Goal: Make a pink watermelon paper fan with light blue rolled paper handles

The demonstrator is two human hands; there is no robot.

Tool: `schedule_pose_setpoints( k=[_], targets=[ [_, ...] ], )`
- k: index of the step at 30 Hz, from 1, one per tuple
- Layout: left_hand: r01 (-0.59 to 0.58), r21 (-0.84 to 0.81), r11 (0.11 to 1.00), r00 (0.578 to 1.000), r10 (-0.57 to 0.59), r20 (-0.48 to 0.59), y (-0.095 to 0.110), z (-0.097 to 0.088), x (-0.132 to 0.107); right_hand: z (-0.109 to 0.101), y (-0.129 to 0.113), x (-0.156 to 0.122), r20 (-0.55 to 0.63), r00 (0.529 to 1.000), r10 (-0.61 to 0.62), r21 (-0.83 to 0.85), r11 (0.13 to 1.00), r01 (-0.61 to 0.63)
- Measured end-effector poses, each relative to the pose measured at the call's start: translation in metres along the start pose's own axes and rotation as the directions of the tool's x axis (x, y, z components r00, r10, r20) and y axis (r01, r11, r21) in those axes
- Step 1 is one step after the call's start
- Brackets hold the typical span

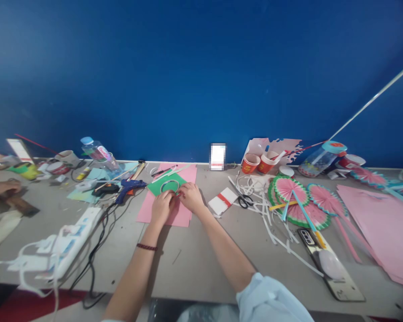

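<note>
A thin pale ring (170,181) lies over a green sheet of paper (154,187), on top of pink paper (146,213). My left hand (164,205) is closed at the ring's near edge, its fingers bent and partly hidden behind the back of the hand. Close beside it, my right hand (190,197) has its fingertips pinched together at the right side of the same edge. Something small and reddish shows between the fingertips, too small to name. A dark pen-like tool and white paper strips lie just beyond the green sheet.
To the left are a blue glue gun (129,188), its black cords, a plastic bottle (102,154) and a white power strip (78,241). Rightward lie black-handled scissors (244,201), paper strips, paper cups (251,163), watermelon-patterned fans (290,191) and a phone (338,277). Another person's hand (3,189) is far left.
</note>
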State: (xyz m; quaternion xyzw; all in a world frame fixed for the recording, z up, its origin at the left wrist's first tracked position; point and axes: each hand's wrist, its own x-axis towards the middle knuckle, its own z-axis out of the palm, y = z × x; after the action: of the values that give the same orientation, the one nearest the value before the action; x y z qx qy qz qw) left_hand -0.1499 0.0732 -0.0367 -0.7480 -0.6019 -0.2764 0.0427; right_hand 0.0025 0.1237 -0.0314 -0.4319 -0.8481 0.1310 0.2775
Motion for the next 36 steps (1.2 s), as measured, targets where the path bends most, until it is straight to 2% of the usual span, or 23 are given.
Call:
schedule_pose_setpoints(
  k=[9, 20, 24, 27, 30, 36],
  targets=[
    [0.002, 0.034, 0.999, 1.000, -0.003, 0.013, 0.007, -0.006, 0.001, 0.000, 0.003, 0.002, -0.011, 0.997, -0.077, -0.006, 0.997, 0.077],
    [0.076, 0.017, 0.997, 0.997, -0.076, 0.000, 0.006, -0.004, -0.002, -0.006, 0.005, 0.002, -0.150, 0.985, -0.086, -0.024, 0.996, 0.083],
    [0.103, 0.003, 0.995, 0.993, -0.103, -0.055, 0.009, -0.005, -0.002, -0.014, 0.002, 0.003, -0.154, 0.985, -0.079, -0.038, 0.997, 0.074],
    [0.063, 0.005, 0.998, 0.994, -0.062, -0.093, 0.011, -0.006, -0.003, -0.021, 0.002, 0.005, -0.159, 0.986, -0.057, -0.044, 0.998, 0.050],
    [0.009, 0.013, 1.000, 0.997, -0.008, -0.080, 0.014, -0.007, -0.004, -0.028, 0.005, 0.006, -0.168, 0.985, -0.041, -0.044, 0.998, 0.034],
    [0.020, 0.030, 0.999, 0.995, -0.017, -0.093, 0.015, -0.001, -0.003, -0.041, 0.011, 0.009, -0.112, 0.987, -0.114, -0.063, 0.992, 0.108]
  ],
)
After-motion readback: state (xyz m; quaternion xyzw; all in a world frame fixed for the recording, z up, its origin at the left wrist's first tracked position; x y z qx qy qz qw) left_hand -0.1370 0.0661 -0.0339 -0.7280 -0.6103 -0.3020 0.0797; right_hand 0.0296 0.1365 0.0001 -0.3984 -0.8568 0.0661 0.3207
